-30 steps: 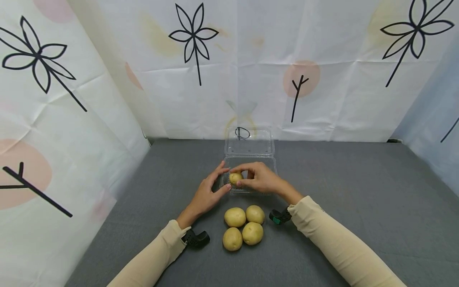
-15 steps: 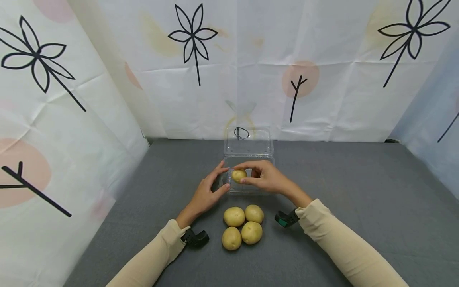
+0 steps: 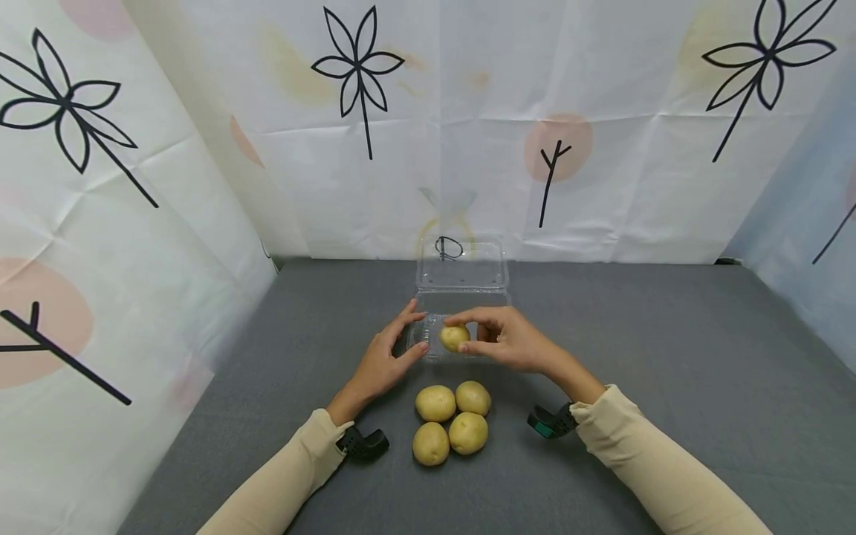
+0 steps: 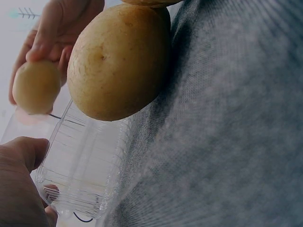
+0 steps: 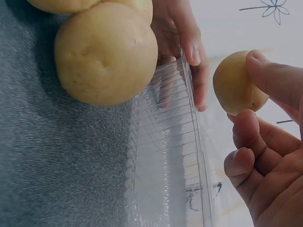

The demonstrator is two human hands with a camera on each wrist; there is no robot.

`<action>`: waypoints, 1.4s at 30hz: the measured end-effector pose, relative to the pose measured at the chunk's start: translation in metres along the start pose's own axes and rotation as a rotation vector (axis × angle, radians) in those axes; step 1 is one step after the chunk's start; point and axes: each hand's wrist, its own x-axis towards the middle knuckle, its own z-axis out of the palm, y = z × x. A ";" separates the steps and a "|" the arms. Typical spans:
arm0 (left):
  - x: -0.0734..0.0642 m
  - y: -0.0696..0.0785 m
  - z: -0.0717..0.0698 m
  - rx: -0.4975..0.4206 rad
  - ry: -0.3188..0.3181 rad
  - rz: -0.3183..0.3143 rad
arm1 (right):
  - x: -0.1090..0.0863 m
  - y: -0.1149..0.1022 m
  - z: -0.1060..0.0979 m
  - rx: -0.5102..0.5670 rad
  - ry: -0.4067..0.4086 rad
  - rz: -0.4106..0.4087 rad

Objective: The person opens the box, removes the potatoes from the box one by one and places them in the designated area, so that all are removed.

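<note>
In the head view, my right hand [image 3: 511,338] pinches a small potato [image 3: 454,338] between thumb and fingers, above the clear plastic clamshell box [image 3: 435,355]. The right wrist view shows this potato [image 5: 238,82] higher than the box rim [image 5: 201,156]. My left hand [image 3: 384,364] rests at the left end of the box, its fingers fairly straight and the thumb [image 4: 33,150] at the rim. Some of its fingers show through the plastic. Several larger potatoes [image 3: 435,403] lie grouped on the table in front of the box. The box lid [image 3: 461,264] stands raised behind.
A grey cloth [image 3: 635,357] covers the table. White printed fabric walls [image 3: 468,186] rise at the back and sides, close behind the lid. Black straps [image 3: 364,443] with camera mounts sit on both wrists.
My right hand has drawn the small potato to the right and slightly nearer, away from the left fingers. The left hand, box and grouped potatoes have stayed about the same.
</note>
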 end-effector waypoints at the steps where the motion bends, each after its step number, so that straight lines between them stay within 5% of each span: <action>1: 0.000 0.000 0.000 -0.003 0.001 0.000 | -0.002 -0.001 0.000 -0.002 0.001 -0.006; 14: 0.000 -0.003 0.001 0.015 0.007 0.011 | -0.044 -0.007 -0.004 0.057 -0.016 -0.095; 21: -0.003 0.026 -0.004 0.008 -0.008 -0.007 | -0.069 -0.004 -0.007 0.098 -0.094 -0.033; 27: 0.000 0.000 0.003 0.009 0.003 -0.010 | -0.079 -0.001 -0.008 0.129 -0.198 -0.025; 33: -0.001 -0.001 0.001 0.007 0.000 -0.017 | -0.080 0.001 -0.005 0.153 -0.287 -0.041; 42: -0.002 0.002 0.000 0.006 -0.001 -0.017 | -0.080 0.006 -0.002 0.137 -0.310 -0.045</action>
